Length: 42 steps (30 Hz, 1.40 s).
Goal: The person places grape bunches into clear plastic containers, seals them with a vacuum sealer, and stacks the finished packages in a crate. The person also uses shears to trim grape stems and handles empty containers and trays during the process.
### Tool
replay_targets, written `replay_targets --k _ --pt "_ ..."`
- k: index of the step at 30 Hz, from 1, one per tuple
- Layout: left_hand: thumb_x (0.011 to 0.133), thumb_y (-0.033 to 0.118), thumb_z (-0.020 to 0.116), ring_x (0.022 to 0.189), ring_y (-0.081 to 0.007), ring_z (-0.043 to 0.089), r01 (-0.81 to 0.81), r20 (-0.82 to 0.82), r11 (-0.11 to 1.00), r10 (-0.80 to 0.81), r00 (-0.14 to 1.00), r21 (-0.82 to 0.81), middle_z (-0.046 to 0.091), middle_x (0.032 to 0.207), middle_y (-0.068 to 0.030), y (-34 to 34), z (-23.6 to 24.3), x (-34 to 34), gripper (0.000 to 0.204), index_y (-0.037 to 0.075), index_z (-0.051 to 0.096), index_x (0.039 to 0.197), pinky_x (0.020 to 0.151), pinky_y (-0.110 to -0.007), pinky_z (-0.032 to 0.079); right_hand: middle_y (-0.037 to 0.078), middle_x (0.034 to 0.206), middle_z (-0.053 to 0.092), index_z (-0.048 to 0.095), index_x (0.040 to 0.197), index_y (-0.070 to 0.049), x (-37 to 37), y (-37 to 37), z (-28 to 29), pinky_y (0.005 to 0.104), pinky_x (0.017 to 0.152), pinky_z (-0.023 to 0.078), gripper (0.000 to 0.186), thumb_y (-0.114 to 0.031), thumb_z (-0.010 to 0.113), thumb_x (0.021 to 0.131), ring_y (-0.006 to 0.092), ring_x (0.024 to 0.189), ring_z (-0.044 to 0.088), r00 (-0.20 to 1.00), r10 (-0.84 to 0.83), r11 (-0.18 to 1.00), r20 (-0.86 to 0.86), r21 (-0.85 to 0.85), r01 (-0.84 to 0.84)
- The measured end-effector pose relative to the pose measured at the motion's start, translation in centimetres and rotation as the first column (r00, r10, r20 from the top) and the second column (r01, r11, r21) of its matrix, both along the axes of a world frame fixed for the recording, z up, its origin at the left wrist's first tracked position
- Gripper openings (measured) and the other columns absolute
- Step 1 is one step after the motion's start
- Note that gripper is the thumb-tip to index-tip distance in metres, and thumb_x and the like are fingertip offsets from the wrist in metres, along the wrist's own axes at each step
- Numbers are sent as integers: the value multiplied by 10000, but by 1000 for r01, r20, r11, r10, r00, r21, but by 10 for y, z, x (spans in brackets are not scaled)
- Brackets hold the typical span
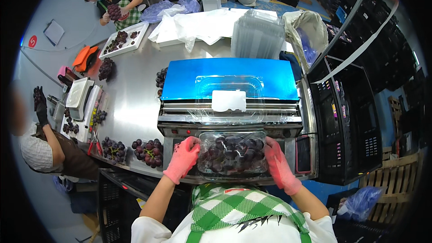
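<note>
My left hand (182, 158) and my right hand (281, 165), both in pink gloves, hold a clear plastic box (232, 176) by its two short sides. Dark grapes (236, 150) fill the box, which sits at the front of a machine with a blue top (186, 78). My fingers are bent against the box's edges, partly hidden by the gloves' angle. Just beyond the box, a clear plastic lid (254, 85) rests across the machine. It has a white label (228, 101) on it.
Loose grape bunches (148, 152) and red scissors (95, 144) lie left. A dark phone (303, 155) is right of my right hand. Stacked clear boxes (257, 36) stand behind the machine, black crates (346, 121) at right. A co-worker (120, 2) holds grapes; another person (47, 146) works at left.
</note>
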State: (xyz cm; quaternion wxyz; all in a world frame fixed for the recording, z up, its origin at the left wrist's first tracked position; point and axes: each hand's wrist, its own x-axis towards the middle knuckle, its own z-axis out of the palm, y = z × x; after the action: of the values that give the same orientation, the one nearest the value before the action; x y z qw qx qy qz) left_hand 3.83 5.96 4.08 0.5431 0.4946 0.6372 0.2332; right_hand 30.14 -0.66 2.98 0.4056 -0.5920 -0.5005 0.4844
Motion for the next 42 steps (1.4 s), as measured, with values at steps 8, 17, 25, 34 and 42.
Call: replay_targets --k 8,17,25,34,42 --pt "820 140 518 493 -94 513 258 -222 961 -230 948 104 554 638 -40 8 -12 -8 163 4 580 885 439 -244 395 165 721 532 484 965 32 20 26 28 369 686 411 453 -416 474 895 259 683 504 931 334 909 147 -310 -277" --pt "794 155 512 475 -188 551 496 -364 861 -499 786 -109 561 600 -111 21 5 0 170 -8 554 765 454 -302 431 265 721 551 568 756 77 9 51 40 407 689 438 562 -456 449 888 381 756 549 707 500 859 500 -392 -330" --pt "791 219 451 656 -304 600 697 -629 711 -500 595 93 594 623 -133 8 -14 8 228 43 572 713 619 -393 472 236 691 588 588 677 33 -7 71 25 416 680 463 562 -457 418 892 361 752 604 395 510 837 764 -334 -434" --pt "803 166 655 546 -64 438 -62 -2 975 64 998 212 467 653 7 -80 -48 -27 366 51 449 1083 493 -217 377 204 1117 546 473 1203 -24 10 98 22 383 832 452 513 -397 537 856 301 980 567 775 -1 965 632 203 -164" --pt "912 299 452 536 -217 601 -13 324 943 127 937 -333 608 740 -110 -94 -54 -11 300 8 526 917 480 -311 505 98 1156 531 518 1161 -29 33 111 18 290 869 420 414 -351 501 900 165 974 536 961 144 990 -236 35 -140"
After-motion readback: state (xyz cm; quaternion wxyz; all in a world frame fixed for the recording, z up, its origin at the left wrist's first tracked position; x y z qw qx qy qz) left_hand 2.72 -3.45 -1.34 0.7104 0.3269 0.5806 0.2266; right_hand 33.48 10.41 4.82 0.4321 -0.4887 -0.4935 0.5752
